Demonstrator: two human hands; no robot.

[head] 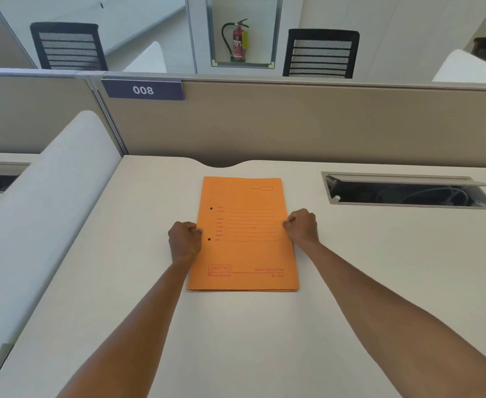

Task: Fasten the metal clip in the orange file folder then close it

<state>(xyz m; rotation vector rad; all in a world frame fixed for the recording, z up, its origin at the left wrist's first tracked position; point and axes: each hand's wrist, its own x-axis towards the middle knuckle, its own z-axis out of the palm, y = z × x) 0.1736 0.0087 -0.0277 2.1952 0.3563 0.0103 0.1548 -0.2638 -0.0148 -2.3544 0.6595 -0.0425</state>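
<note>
Surface: pale office desk (pixel 351 282), beige partition at 12 o'clock.
Folder: flat orange card file folder (pixel 243 234), closed, mid-desk.
Left hand (pixel 185 239): fingers curled, pinching folder's 9 o'clock edge.
Right hand (pixel 301 226): fingers curled, pinching its 3 o'clock edge.

Two bare forearms, no sleeves, curled fingers (pixel 289 222)

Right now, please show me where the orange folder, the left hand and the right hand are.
orange folder (pixel 244 254): head view, front cover.
left hand (pixel 185 239): head view, back of hand.
right hand (pixel 302 226): head view, knuckles.
</note>
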